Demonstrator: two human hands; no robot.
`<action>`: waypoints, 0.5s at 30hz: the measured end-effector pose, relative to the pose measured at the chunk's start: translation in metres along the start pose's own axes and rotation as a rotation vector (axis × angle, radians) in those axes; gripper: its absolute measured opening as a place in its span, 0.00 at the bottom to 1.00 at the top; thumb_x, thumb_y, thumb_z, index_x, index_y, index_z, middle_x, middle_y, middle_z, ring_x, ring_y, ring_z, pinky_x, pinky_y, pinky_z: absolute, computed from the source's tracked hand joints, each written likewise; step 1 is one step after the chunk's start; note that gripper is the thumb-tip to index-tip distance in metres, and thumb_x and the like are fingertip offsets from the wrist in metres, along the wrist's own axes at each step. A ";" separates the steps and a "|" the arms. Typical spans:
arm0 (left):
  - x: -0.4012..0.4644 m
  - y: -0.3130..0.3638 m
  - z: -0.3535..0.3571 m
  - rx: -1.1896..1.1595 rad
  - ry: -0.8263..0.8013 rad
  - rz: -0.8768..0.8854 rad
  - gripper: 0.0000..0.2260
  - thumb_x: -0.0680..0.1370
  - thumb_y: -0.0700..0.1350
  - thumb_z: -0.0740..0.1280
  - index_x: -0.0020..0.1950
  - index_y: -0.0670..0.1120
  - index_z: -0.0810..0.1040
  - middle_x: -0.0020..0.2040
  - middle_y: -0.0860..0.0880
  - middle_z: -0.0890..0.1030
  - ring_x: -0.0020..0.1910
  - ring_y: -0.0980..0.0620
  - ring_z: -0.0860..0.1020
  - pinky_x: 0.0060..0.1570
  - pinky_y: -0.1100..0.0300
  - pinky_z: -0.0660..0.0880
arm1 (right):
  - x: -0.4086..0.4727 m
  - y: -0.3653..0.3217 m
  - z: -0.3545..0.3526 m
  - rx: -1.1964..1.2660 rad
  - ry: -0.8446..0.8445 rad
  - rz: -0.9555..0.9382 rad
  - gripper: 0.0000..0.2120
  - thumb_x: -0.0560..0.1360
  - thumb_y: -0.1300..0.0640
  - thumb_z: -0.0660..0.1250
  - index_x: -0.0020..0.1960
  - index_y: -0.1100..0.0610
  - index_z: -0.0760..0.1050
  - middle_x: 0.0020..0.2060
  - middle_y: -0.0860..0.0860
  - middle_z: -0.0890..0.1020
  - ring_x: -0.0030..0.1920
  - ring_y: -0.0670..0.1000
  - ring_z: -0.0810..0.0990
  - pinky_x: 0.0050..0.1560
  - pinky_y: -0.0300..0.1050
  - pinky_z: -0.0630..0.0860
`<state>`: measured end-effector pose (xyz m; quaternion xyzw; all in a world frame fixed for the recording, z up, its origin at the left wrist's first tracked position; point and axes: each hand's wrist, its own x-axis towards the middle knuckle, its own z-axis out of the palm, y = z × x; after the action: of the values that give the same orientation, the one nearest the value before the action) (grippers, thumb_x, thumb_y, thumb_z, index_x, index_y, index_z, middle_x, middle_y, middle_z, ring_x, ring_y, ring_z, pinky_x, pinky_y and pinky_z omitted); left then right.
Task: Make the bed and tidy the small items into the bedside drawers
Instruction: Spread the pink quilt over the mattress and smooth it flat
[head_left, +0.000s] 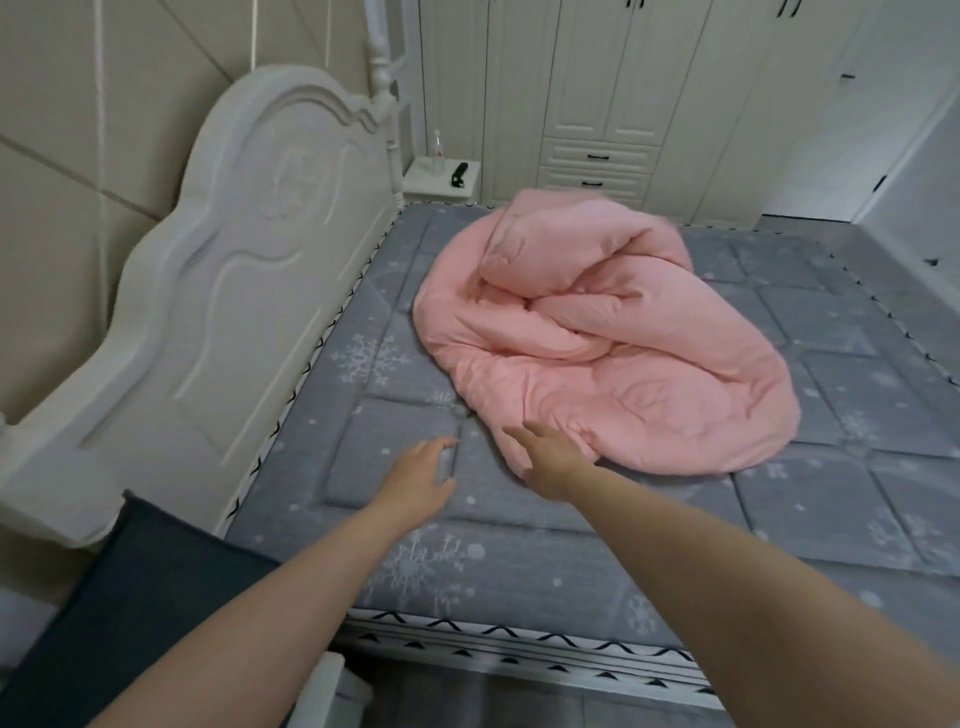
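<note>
A crumpled pink quilt (597, 338) lies bunched in the middle of the grey snowflake-patterned mattress (857, 509). My left hand (415, 475) is stretched out over the mattress just left of the quilt's near edge, fingers relaxed and holding nothing. My right hand (553, 460) reaches with straight fingers to the quilt's near edge, touching or almost touching it. Across the bed stands a white bedside table (441, 179) with a clear bottle (438, 150) and a small black item (459, 174) on top.
A white carved headboard (249, 270) runs along the left side of the bed. A dark grey cushion (140, 613) sits at the lower left by the bed corner. White wardrobes with drawers (597, 166) line the far wall.
</note>
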<state>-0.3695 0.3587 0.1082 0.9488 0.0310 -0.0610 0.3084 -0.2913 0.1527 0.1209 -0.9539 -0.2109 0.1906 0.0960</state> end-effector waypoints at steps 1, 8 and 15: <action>0.005 0.007 0.006 0.004 -0.015 -0.001 0.24 0.75 0.44 0.68 0.71 0.47 0.68 0.67 0.44 0.73 0.67 0.45 0.71 0.66 0.55 0.67 | -0.001 0.013 -0.002 -0.006 -0.008 0.014 0.35 0.76 0.58 0.64 0.78 0.47 0.54 0.77 0.54 0.57 0.76 0.56 0.58 0.73 0.52 0.60; 0.026 0.033 0.039 0.022 -0.124 0.015 0.25 0.74 0.46 0.67 0.71 0.49 0.68 0.68 0.45 0.73 0.67 0.46 0.71 0.68 0.52 0.67 | -0.005 0.068 -0.007 0.036 -0.060 0.139 0.35 0.76 0.55 0.64 0.79 0.46 0.52 0.78 0.54 0.54 0.78 0.56 0.51 0.75 0.54 0.56; 0.063 0.020 0.041 0.014 -0.229 -0.026 0.25 0.74 0.44 0.68 0.71 0.48 0.68 0.69 0.44 0.72 0.68 0.47 0.70 0.69 0.54 0.66 | 0.009 0.070 -0.006 0.066 -0.097 0.128 0.35 0.78 0.54 0.63 0.79 0.47 0.50 0.79 0.53 0.51 0.78 0.56 0.48 0.76 0.53 0.53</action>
<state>-0.3089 0.3191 0.0784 0.9372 0.0074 -0.1734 0.3024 -0.2552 0.0934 0.1050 -0.9514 -0.1476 0.2491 0.1047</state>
